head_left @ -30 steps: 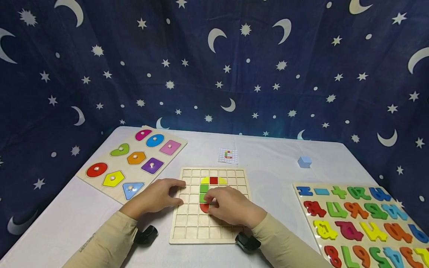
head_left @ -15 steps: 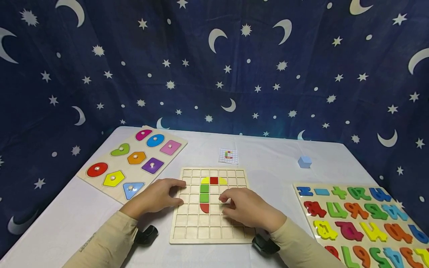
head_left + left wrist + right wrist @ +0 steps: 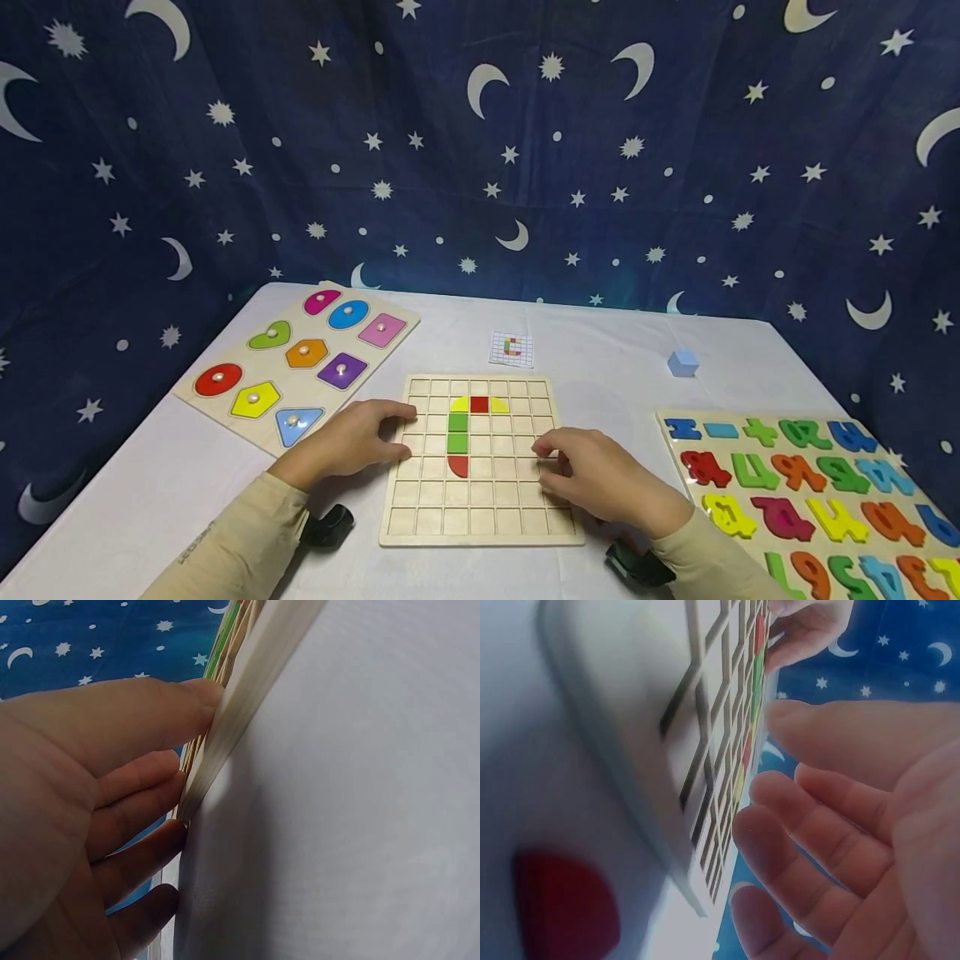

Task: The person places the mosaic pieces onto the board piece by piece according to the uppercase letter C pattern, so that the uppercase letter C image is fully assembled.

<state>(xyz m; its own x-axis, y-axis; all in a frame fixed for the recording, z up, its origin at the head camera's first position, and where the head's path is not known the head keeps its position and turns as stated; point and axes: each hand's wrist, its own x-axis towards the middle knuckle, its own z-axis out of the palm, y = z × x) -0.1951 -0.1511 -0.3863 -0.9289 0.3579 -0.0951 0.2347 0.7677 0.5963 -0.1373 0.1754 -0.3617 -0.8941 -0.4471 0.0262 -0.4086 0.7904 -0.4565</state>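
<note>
A wooden grid board (image 3: 495, 508) lies on the white table. Its cells hold a yellow quarter-round (image 3: 461, 406), a red square (image 3: 478, 405), another yellow quarter-round (image 3: 498, 406), two green squares (image 3: 457, 423) below, then a red quarter-round (image 3: 458, 467). My left hand (image 3: 356, 442) touches the board's left edge with thumb and fingertips, fingers fairly straight. Over the board's right side is my right hand (image 3: 600, 479), fingers loosely bent and holding nothing. In the right wrist view, a blurred red piece with a rounded corner (image 3: 566, 907) lies beside the board.
Behind the board lies a small pattern card (image 3: 512, 349). A knobbed shape puzzle (image 3: 285, 375) is at the left, a letter and number puzzle (image 3: 738, 492) at the right. One blue cube (image 3: 682, 363) stands at the back right. A starry dark blue cloth (image 3: 480, 183) hangs behind.
My right hand has drawn back from the red quarter-round and moved right across the board, uncovering that piece and the lower green square. The left hand has stayed at the board's edge.
</note>
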